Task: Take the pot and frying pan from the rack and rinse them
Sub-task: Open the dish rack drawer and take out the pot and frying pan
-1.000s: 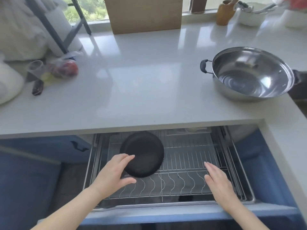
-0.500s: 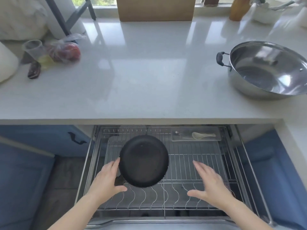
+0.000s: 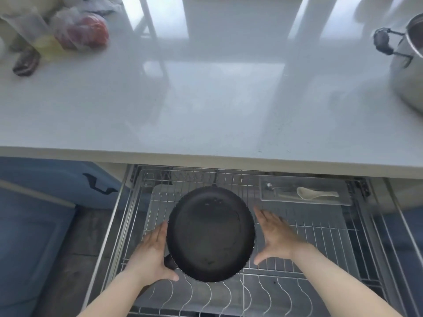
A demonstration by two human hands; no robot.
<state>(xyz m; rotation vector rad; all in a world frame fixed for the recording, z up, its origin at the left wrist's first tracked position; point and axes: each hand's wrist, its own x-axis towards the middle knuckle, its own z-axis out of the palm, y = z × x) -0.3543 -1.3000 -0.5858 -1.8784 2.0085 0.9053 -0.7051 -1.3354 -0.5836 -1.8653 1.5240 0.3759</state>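
Two hands flank the pan (image 3: 210, 234) over the rack (image 3: 320, 248).
Left hand (image 3: 151, 255) grips its handle stub; right hand (image 3: 277, 236), fingers straight, sits just beside the rim.

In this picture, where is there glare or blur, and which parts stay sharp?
Head view: window light reflects as pale glare bands on the countertop; the bagged fruit and steel pot at the edges are smeared; the frying pan and both hands, left and right, look fairly sharp.

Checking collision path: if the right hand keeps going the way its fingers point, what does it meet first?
Likely the clear plastic tray holding the white ceramic spoon at the wire rack's back. The right hand points up-left, beside the black frying pan; depth unclear.
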